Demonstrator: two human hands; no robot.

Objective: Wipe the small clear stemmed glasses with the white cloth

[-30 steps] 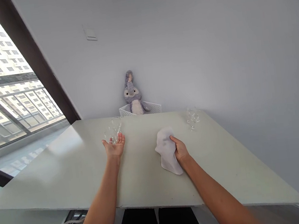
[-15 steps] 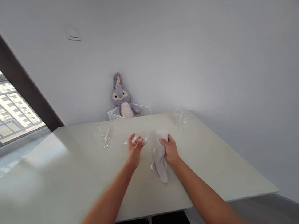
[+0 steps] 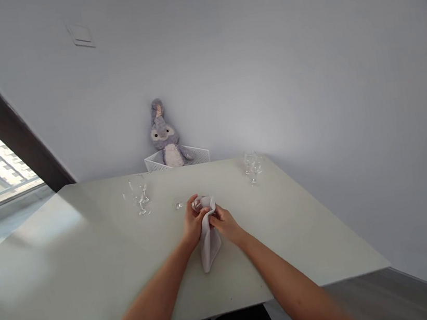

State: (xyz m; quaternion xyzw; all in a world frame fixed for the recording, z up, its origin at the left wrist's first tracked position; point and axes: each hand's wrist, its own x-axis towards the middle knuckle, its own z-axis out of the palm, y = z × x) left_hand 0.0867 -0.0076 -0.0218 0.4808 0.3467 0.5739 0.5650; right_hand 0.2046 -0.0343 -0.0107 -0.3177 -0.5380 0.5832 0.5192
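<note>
My left hand (image 3: 193,223) is closed around the bowl of a clear wine glass (image 3: 198,204), which is tilted on its side with its foot pointing left. A pale white cloth (image 3: 210,242) hangs from my right hand (image 3: 224,222), whose fingers pinch it at the mouth of the glass. Part of the cloth covers the rim and may reach inside; I cannot tell how far. Its lower end drapes toward me, beside my left wrist. Both hands meet over the middle of the table.
Clear stemmed glasses (image 3: 139,195) stand at the left of the pale table (image 3: 105,263), and more glasses (image 3: 252,167) at the back right. Behind the table's far edge, a grey plush toy (image 3: 166,140) sits in a white basket (image 3: 199,155) against the wall.
My right hand has brought the cloth leftward onto the mouth of the glass. My left fingers have closed further around the bowl. The view has shifted slightly to the right.
</note>
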